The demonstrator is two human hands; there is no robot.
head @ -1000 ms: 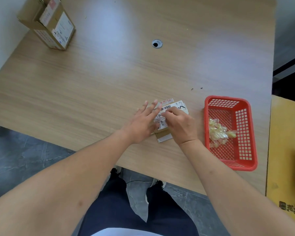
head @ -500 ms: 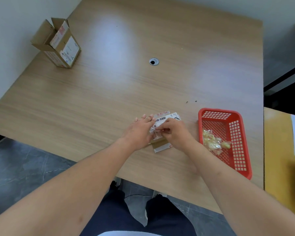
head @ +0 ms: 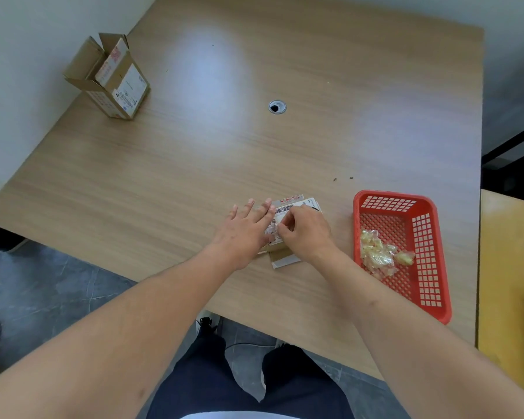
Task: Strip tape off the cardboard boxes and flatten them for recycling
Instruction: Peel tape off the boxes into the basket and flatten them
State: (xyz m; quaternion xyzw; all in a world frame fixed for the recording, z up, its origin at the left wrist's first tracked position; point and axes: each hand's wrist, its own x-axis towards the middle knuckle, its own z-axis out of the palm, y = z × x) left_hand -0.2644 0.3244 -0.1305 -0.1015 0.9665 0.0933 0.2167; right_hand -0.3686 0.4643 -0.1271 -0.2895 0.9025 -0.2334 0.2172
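L hand [head: 245, 234] flat, fingers [head: 265, 208] straight, pressing flattened box [head: 288, 229] to desk [head: 194, 152]; R hand [head: 304, 229] fingers pinched on tape [head: 275, 227].

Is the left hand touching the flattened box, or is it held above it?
Touching. In the head view, the left hand lies with straight fingers flat on the flattened box, covering its left part, with no gap visible.

Flattened labelled cardboard box [head: 285, 255] lying near the counter's [head: 194, 176] near edge, open-topped upright cardboard box [head: 112, 80] at its far left corner
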